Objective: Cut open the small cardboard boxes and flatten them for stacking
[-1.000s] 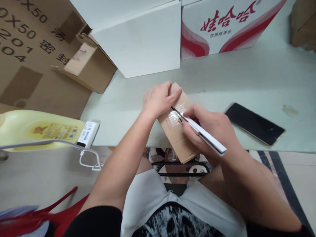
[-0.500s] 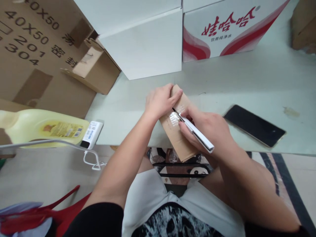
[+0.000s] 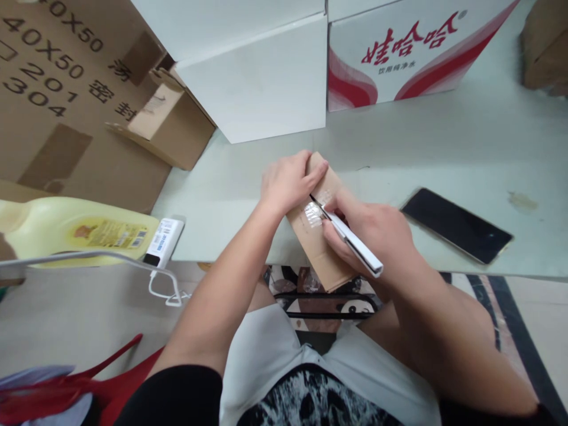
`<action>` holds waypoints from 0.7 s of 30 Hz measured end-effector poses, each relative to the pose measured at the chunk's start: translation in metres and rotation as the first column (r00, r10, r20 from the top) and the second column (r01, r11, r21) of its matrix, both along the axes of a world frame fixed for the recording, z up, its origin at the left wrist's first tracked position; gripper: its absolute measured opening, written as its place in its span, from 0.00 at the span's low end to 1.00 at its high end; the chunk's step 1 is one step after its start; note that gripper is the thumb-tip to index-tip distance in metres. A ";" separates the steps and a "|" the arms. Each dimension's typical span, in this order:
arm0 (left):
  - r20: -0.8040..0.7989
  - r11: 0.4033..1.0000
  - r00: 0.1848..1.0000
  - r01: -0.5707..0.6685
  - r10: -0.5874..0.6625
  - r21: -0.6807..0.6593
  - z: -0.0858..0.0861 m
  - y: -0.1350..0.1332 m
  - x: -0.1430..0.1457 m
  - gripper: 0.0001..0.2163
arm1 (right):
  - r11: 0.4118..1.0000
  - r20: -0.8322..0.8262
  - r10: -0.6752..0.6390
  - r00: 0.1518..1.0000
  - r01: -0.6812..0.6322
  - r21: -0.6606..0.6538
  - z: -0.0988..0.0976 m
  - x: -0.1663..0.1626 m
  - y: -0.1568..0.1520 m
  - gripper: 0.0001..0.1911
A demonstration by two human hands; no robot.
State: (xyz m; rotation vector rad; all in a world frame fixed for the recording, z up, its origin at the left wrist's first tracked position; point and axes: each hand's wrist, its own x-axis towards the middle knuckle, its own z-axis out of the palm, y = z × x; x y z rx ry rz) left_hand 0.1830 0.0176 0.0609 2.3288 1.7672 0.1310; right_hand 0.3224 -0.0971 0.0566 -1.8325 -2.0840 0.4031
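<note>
A: Start with the head view. Where's the cardboard box (image 3: 319,251)?

B: At the front edge of the tabletop (image 3: 213,216), right before the person. Its near end juts out past that edge, above the lap.

A: And the hands?

B: The left hand (image 3: 286,180) is closed over the far end, thumb across the upper face, fingers curled round the side away from us. The right hand (image 3: 377,228) grips a slim white tool (image 3: 355,239), probably a cutter, between thumb and fingers. Its dark tip is at the shiny clear tape (image 3: 313,214) on the box; how deep it sits, I can't tell.

A: How would that box handle?

B: Light, I'd guess, and fairly stiff along its edges, though the broad faces could dent under pressure. Plain card shouldn't be slippery; the tape may be slicker. What's inside is hidden, so the weight is only a guess. I'd take it by the long sides or the far end, fingers off the tape and out of the tip's line.

A: Which way does everything point?

B: The box's long axis slants from far left to near right. The tool slants likewise, but lies more crosswise, its tip pointing far left, towards the left hand.
</note>
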 end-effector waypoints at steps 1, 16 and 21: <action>-0.001 1.000 1.000 -0.002 0.002 -0.004 0.000 0.000 0.000 0.24 | 1.000 0.009 0.008 1.000 -0.008 0.001 0.000 0.000 0.001 0.15; 0.021 1.000 1.000 0.005 -0.005 -0.005 -0.001 -0.001 -0.002 0.25 | 1.000 -0.131 0.016 0.991 -0.014 0.021 0.005 0.008 -0.003 0.13; 0.027 1.000 1.000 -0.005 0.005 -0.015 0.000 -0.001 -0.001 0.24 | 1.000 -0.064 -0.003 0.998 0.005 0.022 0.002 0.005 0.000 0.14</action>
